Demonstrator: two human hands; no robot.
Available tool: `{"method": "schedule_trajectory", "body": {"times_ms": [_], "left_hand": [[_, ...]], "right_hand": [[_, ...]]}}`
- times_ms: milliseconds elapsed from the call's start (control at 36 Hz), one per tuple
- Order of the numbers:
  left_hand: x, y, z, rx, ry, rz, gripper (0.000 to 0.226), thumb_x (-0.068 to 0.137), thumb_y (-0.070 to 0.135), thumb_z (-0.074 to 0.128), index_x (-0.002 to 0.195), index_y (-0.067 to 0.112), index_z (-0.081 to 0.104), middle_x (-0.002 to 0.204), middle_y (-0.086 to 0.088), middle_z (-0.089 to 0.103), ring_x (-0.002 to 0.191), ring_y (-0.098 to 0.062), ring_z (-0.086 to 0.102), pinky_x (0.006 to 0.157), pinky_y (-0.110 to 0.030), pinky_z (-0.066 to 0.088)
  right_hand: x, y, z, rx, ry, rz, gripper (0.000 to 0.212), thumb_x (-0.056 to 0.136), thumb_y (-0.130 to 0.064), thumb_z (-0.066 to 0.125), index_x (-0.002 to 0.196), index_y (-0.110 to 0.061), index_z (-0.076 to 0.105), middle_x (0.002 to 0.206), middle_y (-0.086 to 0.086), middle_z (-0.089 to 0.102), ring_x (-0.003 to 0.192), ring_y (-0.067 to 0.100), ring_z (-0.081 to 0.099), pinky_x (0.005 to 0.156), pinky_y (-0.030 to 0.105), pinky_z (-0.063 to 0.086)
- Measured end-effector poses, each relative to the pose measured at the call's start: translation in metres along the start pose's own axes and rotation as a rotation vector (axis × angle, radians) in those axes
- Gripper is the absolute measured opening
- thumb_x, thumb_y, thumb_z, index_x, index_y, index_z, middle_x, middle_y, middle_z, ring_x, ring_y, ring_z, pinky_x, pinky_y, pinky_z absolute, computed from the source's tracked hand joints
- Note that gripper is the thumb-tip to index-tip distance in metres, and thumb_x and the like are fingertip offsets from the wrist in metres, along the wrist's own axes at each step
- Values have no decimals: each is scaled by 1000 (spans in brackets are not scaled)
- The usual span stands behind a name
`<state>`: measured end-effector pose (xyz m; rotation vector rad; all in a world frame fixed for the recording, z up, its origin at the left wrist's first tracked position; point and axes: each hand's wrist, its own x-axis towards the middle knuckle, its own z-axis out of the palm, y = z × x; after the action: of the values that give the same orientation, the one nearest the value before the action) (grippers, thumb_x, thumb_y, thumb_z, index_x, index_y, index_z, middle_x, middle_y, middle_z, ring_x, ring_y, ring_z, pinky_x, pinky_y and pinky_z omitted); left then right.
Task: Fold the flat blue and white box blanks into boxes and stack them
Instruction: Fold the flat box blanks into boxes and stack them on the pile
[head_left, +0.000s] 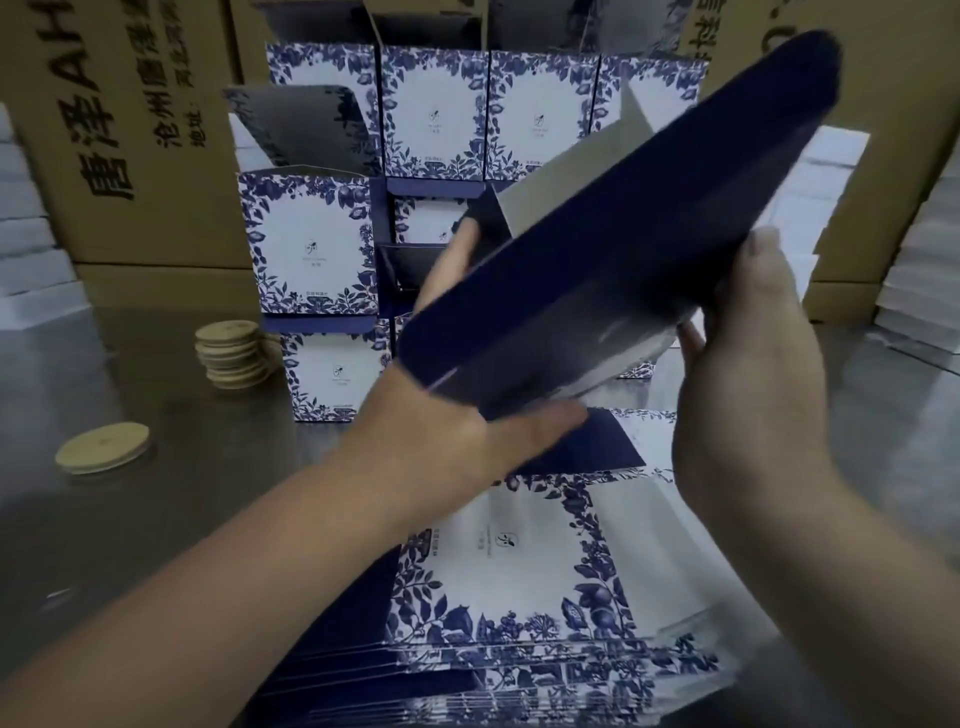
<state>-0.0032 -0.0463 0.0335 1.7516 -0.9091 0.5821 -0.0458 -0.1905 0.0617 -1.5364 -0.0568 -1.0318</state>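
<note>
Two bare hands hold one box blank (623, 234) in the air, tilted, its dark blue side facing the camera and a grey inner flap showing at its upper edge. The left hand (441, 431) takes the blank's lower left end: its grip is spread wide, thumb lying along the underside and fingers reaching up behind the far face. The right hand (753, 374) clasps the blank's right edge, thumb on the near face and fingers tucked beneath; the view is too blurred to tell how tightly they press.

Directly below both grips lies a pile of flat blanks (519, 571), blue floral print on white, on the shiny worktop (130, 519). Beyond the grips, folded boxes (306, 244) stand stacked in rows. To the left of the left grip sit a short stack of wooden discs (231, 353) and, nearer the camera, a single disc (104, 454). Brown cartons (130, 130) printed with black characters rise behind everything.
</note>
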Motion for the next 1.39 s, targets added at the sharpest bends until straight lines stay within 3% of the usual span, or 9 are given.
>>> {"method": "schedule_trajectory", "body": {"times_ms": [111,306,444,583,806,972,1083,1250,1389], "left_hand": [[6,2,-1,-165,231,-102,23,80,18,71,76,38,62,70,48,55,75,28,52,66,8,33],[36,2,-30,-545,663,-367,17,91,34,58,83,19,60,81,17,70,83,-8,68,81,-38,56],[43,-6,-42,-830,787,-450,15,97,29,49,94,21,60,97,5,73,87,-13,70,77,-38,57],[40,-8,-39,-1004,761,-497,15,99,26,45,104,22,59,93,3,74,87,-15,71,81,-40,57],[40,-2,-37,-1173,709,-478,30,100,31,41,125,18,55,105,-2,72,95,-19,69,86,-40,55],[43,-3,-45,-1183,663,-487,42,101,43,31,123,19,58,107,-2,71,94,-19,69,78,-38,57],[42,0,-46,-1137,557,-437,46,100,48,28,116,19,61,105,-3,72,92,-19,70,66,-36,58],[38,-2,-30,-895,523,-516,31,101,24,38,120,7,55,86,-2,70,60,-6,67,44,-15,47],[35,-4,-29,-603,499,-549,19,96,21,50,78,19,56,58,15,65,47,6,59,35,-7,36]], "right_hand": [[2,0,1,122,-61,-96,20,92,-37,35,97,-34,54,90,-27,59,95,-9,54,91,21,41],[20,14,-8,162,163,34,13,91,-40,40,99,-34,50,95,-28,54,86,-21,51,82,18,37],[23,40,0,138,225,281,37,98,-28,41,135,-21,41,90,-21,43,72,-12,41,54,-6,29],[11,50,6,213,-17,577,14,93,-31,51,84,-25,58,81,-13,62,69,-3,60,57,16,46],[16,54,1,150,-14,515,53,87,-32,62,136,-19,44,95,-10,56,86,7,58,80,27,46],[11,58,4,53,-134,444,3,87,-20,62,86,-18,64,81,-2,62,68,10,55,65,25,45],[11,59,4,6,-115,311,6,85,-18,66,87,-18,61,57,-18,58,49,-5,53,48,11,42],[19,41,1,133,60,266,15,87,-5,59,96,-17,59,92,-2,71,85,14,67,77,30,52],[29,23,-9,187,104,199,13,87,-6,59,87,-19,58,81,-8,70,73,9,66,67,30,54]]}}
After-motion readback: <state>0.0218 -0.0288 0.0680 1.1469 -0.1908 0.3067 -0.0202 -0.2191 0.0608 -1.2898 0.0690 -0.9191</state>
